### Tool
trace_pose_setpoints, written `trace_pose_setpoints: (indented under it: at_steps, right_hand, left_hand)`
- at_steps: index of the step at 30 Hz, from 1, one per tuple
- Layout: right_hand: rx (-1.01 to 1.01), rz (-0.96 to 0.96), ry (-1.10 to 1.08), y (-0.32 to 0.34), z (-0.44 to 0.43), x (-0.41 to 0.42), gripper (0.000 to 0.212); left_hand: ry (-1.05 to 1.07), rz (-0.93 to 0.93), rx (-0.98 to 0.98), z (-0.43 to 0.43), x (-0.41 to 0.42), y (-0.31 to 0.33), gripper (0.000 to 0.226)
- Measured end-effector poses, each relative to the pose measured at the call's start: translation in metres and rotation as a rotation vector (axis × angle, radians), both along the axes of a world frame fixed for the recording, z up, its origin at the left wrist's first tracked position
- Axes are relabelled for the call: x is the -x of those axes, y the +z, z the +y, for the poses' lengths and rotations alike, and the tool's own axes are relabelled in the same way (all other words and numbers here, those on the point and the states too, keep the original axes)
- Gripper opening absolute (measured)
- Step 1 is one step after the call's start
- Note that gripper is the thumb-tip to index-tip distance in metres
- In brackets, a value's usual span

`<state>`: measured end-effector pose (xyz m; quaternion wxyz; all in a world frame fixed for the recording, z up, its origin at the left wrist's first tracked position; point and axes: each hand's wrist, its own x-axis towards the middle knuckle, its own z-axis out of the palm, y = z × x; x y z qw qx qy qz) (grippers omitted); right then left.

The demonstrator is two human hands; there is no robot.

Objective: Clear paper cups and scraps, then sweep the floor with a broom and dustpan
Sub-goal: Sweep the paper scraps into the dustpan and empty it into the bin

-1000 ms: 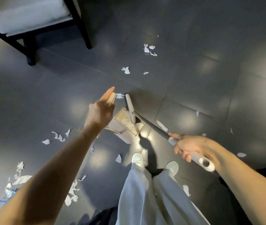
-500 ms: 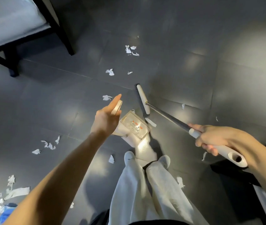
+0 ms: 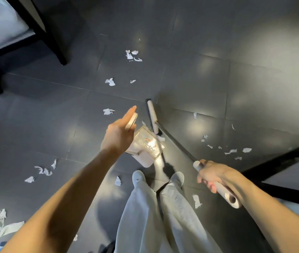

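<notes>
My left hand grips the top of the beige dustpan's upright handle, thumb stretched forward. The dustpan rests on the dark tiled floor just ahead of my feet, with a few scraps inside. My right hand holds the pale grip of the broom; its dark shaft runs up-left to the narrow beige broom head, which sits on the floor at the dustpan's far right corner. One white scrap lies at the pan's mouth beside the broom head. White paper scraps are scattered around.
More scraps lie far ahead, to the right, to the left and in a pile at bottom left. A black-legged chair stands at top left. A black-framed piece of furniture is close on my right.
The broom head slid back toward the dustpan, and my right hand pulled the handle nearer my body. The view shifted right, revealing more scraps on the right. My left hand stayed on the dustpan handle.
</notes>
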<state>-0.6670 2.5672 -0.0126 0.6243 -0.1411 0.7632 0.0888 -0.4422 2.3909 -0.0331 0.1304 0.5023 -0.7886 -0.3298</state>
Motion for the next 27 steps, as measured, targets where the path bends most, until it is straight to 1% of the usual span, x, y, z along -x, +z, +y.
trace_pose_setpoints:
  at_steps: [1,3,4,6,8,10,11,14,15,16,18,19,21,22,23,24,25,27]
  right_hand:
    - [-0.005,-0.034,0.043,0.001,0.001,-0.004,0.035]
    - [0.004,-0.080,0.123,0.007,0.003,-0.011,0.048]
    - [0.015,-0.088,0.127,0.010,0.004,-0.013,0.053]
    - [0.034,-0.075,0.150,0.018,0.004,-0.012,0.058]
    - [0.041,-0.062,0.173,0.028,0.001,-0.008,0.054]
    - [0.054,-0.048,0.187,0.037,-0.005,-0.005,0.049]
    - [0.062,-0.036,0.210,0.041,-0.010,-0.005,0.046]
    - [0.107,0.001,0.300,0.047,-0.032,-0.011,0.036]
    - [0.118,0.005,0.329,0.048,-0.042,-0.014,0.035]
    - [0.123,0.007,0.347,0.048,-0.052,-0.018,0.035]
    - [0.120,0.000,0.383,0.050,-0.074,-0.023,0.040]
    - [0.123,-0.004,0.426,0.049,-0.087,-0.029,0.040]
    - [0.140,-0.006,0.506,0.048,-0.115,-0.040,0.036]
    - [0.155,-0.002,0.532,0.046,-0.129,-0.047,0.031]
    - [0.171,0.005,0.549,0.044,-0.144,-0.055,0.027]
    - [0.188,0.014,0.564,0.042,-0.158,-0.063,0.025]
    - [0.203,0.027,0.580,0.040,-0.171,-0.072,0.025]
    - [0.237,0.052,0.612,0.033,-0.196,-0.091,0.028]
  left_hand:
    - [0.011,0.013,-0.008,0.001,-0.001,0.000,0.055]
    - [0.000,-0.008,0.079,0.002,-0.003,-0.003,0.056]
    - [-0.003,-0.012,0.128,0.002,-0.006,-0.004,0.056]
    - [-0.020,-0.035,0.182,0.004,-0.014,0.002,0.056]
    - [-0.056,-0.054,0.276,0.008,-0.025,0.004,0.054]
    - [0.026,-0.085,0.206,0.007,-0.039,0.005,0.056]
    - [0.063,-0.145,0.187,0.004,-0.048,0.004,0.055]
    - [-0.021,-0.350,0.256,0.002,-0.075,-0.004,0.046]
    - [-0.007,-0.365,0.263,0.003,-0.084,-0.003,0.048]
    - [0.060,-0.322,0.250,0.002,-0.093,0.000,0.049]
    - [0.249,-0.185,0.189,0.001,-0.108,0.001,0.044]
    - [0.355,-0.140,0.148,-0.001,-0.118,0.001,0.044]
    - [0.426,-0.071,0.165,-0.005,-0.130,0.004,0.042]
    - [0.428,-0.072,0.202,-0.007,-0.138,0.002,0.038]
    - [0.476,-0.049,0.207,-0.014,-0.145,0.002,0.036]
    - [0.560,0.007,0.175,-0.020,-0.150,0.003,0.040]
    - [0.615,0.030,0.117,-0.026,-0.155,0.004,0.046]
    - [0.714,0.060,0.075,-0.043,-0.163,0.003,0.051]
